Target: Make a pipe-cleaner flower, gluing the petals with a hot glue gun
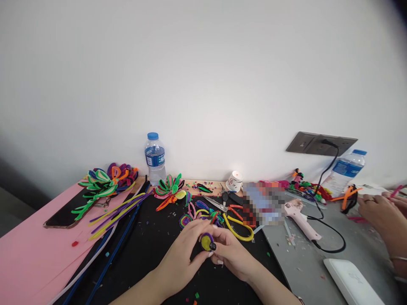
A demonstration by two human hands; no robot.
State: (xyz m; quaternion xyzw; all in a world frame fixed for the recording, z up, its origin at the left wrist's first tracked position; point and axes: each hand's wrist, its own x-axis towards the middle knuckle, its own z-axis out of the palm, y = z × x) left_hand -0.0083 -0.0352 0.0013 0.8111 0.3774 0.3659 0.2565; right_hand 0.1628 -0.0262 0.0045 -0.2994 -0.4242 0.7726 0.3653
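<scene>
Between my fingertips is a small round coil of pipe cleaner (206, 242), yellow-green inside with a purple rim and a dark, shiny bit at its lower right. My left hand (182, 254) pinches it from the left, and my right hand (233, 253) grips its right side; some fingers are hidden behind it. Just beyond my hands lie a cluster of curled pipe cleaners (190, 217), scissors (219, 205) with red handles and a bent yellow pipe cleaner (237, 232). A green and pink pipe-cleaner flower (170, 188) rests farther back.
Left are a phone (65, 212), a flower bundle (116, 176) and loose pipe cleaners (117, 214). A water bottle (155, 159) stands by the wall. To the right lie a corded glue gun (303, 222) and a white box (351, 279); another person's hands (378, 212) work there.
</scene>
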